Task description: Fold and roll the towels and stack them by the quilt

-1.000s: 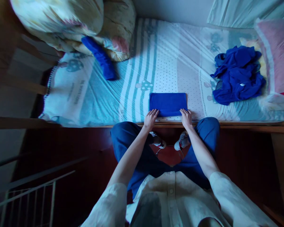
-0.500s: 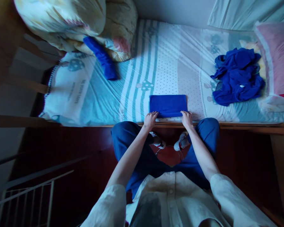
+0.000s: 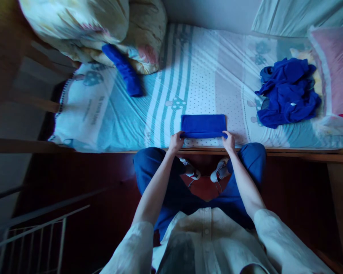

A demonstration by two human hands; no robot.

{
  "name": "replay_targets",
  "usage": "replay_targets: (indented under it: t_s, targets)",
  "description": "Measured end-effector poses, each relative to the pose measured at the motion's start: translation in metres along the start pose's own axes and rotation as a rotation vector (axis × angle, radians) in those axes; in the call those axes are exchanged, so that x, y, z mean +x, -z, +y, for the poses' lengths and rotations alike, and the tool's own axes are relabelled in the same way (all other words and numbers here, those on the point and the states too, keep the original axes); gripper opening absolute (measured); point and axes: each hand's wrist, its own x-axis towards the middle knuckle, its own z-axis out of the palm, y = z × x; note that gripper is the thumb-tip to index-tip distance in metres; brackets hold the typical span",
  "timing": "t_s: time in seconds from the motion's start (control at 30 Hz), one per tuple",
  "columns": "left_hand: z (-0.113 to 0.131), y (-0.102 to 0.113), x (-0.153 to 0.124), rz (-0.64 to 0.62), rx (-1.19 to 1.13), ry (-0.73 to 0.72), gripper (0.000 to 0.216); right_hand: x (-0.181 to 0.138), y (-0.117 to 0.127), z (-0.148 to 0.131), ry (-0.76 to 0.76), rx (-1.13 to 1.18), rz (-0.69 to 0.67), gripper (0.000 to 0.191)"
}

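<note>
A blue cloth (image 3: 203, 123), folded into a flat rectangle, lies on the bed near its front edge. Its near edge is turned up in a narrow roll. My left hand (image 3: 176, 142) pinches the left end of that roll, and my right hand (image 3: 228, 140) pinches the right end. Farther left, a rolled blue cloth (image 3: 123, 70) leans from the bundled quilt onto the sheet. On the right lies a crumpled heap of blue cloths (image 3: 290, 93), with a small white tag on it.
The bed (image 3: 202, 83) has a patterned sheet and a wooden front rail (image 3: 297, 155). A bundled quilt (image 3: 145, 34) sits at the back left, a pink pillow (image 3: 338, 72) at the right. A white metal rack (image 3: 42, 232) stands at lower left. My knees touch the bed's front.
The near edge of the blue cloth has been rolled a little away from me. Both hands have shifted outward to the ends of the roll.
</note>
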Motion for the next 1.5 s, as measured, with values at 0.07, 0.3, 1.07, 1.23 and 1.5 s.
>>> replay_targets:
  t_s: [0.07, 0.3, 1.07, 1.23, 1.5]
  targets:
    - [0.000, 0.000, 0.003, 0.018, -0.059, 0.066, 0.042, 0.004, 0.000, 0.004, -0.034, 0.056, 0.036, 0.038]
    - [0.001, -0.003, 0.007, 0.050, -0.149, 0.143, 0.038, 0.009, -0.004, 0.011, -0.077, 0.139, 0.113, 0.035]
    - [0.001, -0.003, 0.007, 0.102, -0.097, 0.260, 0.025, 0.011, -0.008, 0.012, -0.137, 0.182, 0.191, 0.038]
    - [-0.003, -0.007, 0.006, 0.073, -0.046, 0.285, 0.022, 0.010, -0.011, 0.017, -0.167, 0.150, 0.185, 0.031]
    - [-0.008, -0.011, 0.006, 0.039, 0.018, 0.247, 0.024, 0.011, -0.014, 0.018, -0.254, 0.156, 0.164, 0.033]
